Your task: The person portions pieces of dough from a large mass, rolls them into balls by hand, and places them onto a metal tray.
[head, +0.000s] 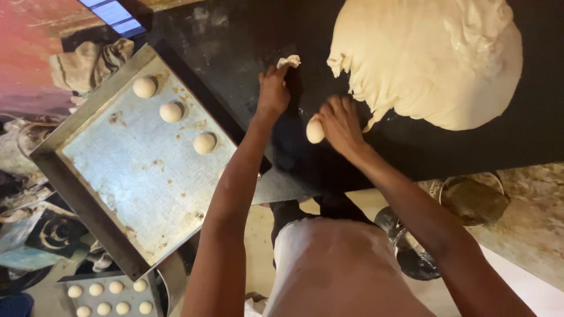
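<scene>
1. Right hand cupped around one dough ball, just beside the large dough mass.
2. Left hand pinching a small dough scrap, fingertips together.
3. Three balls on the metal tray, left of the mass.
4. Both forearms extended, palms down.

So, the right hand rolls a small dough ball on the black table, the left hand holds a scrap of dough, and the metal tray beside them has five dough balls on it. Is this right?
Not quite: the head view shows three dough balls on the metal tray, not five. The rest holds: the right hand is on a small dough ball on the black table, and the left hand holds a scrap of dough.
</scene>
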